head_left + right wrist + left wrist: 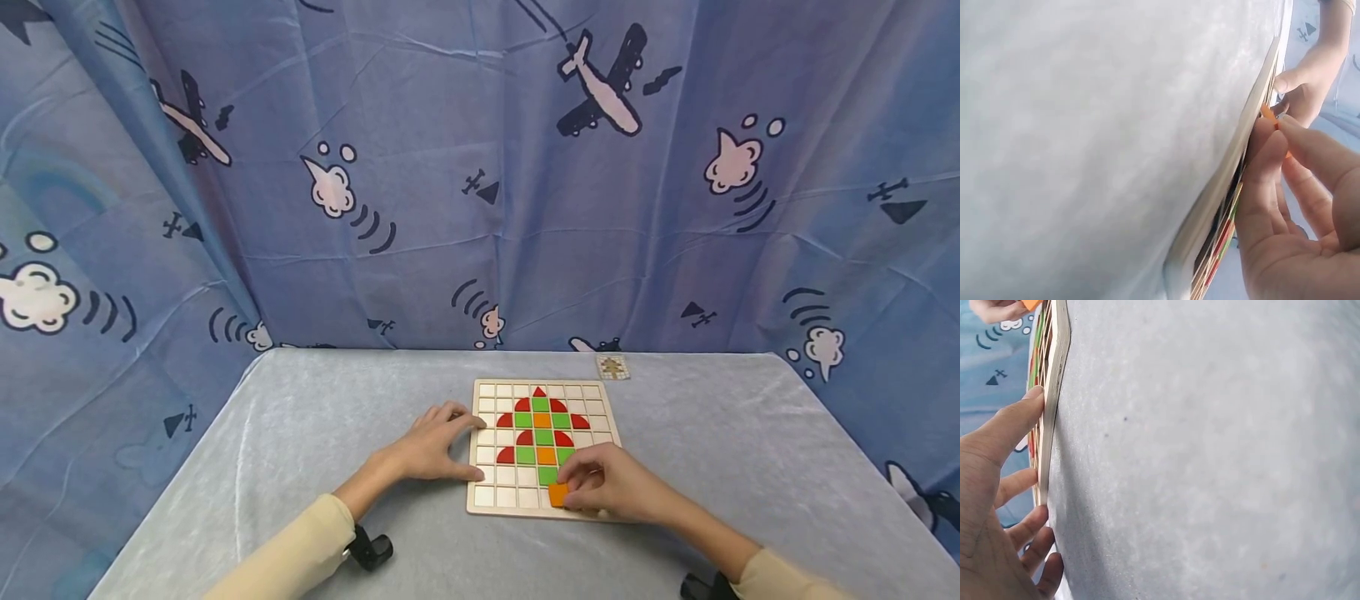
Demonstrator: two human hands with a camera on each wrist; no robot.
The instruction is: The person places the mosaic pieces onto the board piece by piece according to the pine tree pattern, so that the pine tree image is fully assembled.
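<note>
A square wooden grid board (pixel 510 512) lies on the table, with red, green and orange tiles set in its cells in a tree-like pattern. My right hand (pixel 611 483) pinches an orange square tile (pixel 557 495) between thumb and fingers, over the bottom row just below a green tile (pixel 548 476). In the right wrist view only a sliver of the orange tile (pixel 1268 114) shows between the fingertips. My left hand (pixel 435 446) rests at the board's left edge, thumb and index fingertip on the rim, the other fingers loosely spread beside it.
A small card (pixel 612 367) with a tree picture on a grid lies behind the board's back right corner. Grey cloth covers the table (pixel 337 400). A blue curtain (pixel 420 167) printed with planes and clouds hangs behind and at both sides.
</note>
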